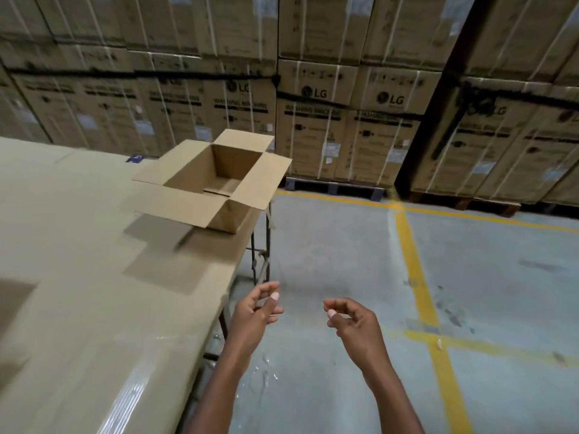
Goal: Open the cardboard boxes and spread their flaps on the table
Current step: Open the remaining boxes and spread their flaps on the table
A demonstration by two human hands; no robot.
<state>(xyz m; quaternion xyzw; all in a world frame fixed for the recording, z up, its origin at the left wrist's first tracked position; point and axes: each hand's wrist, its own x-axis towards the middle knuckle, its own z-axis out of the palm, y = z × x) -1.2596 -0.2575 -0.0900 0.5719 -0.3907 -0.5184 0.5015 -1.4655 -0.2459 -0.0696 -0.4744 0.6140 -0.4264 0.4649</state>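
Here, one open box (213,180), two empty hands (255,310)

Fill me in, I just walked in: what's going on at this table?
A person is opening boxes. One cardboard box sits open at the table corner, flaps spread, nothing visible inside. The left hand and right hand hang loosely curled over the floor, holding nothing.

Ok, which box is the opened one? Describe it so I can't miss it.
Find the long table covered in brown card on the left. At its far right corner stands the small cardboard box, top open, four flaps spread outward. Unlike the stacked cartons behind, it is plain, unprinted and unstrapped.
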